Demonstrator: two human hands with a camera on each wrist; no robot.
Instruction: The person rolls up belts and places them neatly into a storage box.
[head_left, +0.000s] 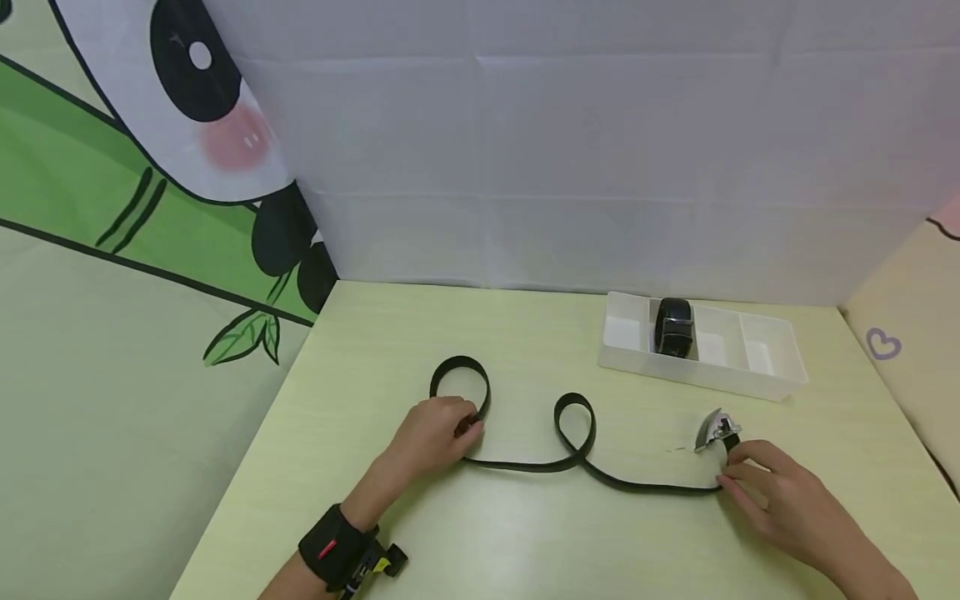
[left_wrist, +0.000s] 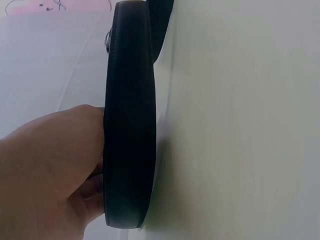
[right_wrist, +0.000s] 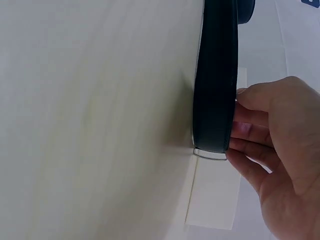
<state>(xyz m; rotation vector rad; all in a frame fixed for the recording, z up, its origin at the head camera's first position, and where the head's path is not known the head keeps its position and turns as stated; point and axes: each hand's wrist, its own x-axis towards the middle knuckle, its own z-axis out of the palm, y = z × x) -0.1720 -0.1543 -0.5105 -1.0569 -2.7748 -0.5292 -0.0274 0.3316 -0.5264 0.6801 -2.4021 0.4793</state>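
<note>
A black belt (head_left: 525, 467) stands on its edge across the table, with one loop at its left end and another near its middle. My left hand (head_left: 435, 429) holds the left loop, its fingers bent inside it; in the left wrist view the belt (left_wrist: 130, 115) hides the fingertips. At the right end is a silver buckle (head_left: 711, 429). Just beside it, my right hand (head_left: 787, 500) pinches the belt with thumb and fingers. The right wrist view has this hand (right_wrist: 287, 135) against the strap's side, with a thin metal edge (right_wrist: 210, 157) below the strap.
Toward the back right of the table (head_left: 487, 533) stands a white divided tray (head_left: 697, 375). A rolled black belt (head_left: 673, 329) sits in one of its compartments. A pale cloth backdrop (head_left: 562, 150) rises behind the table, and a printed panel (head_left: 112, 375) flanks the left side.
</note>
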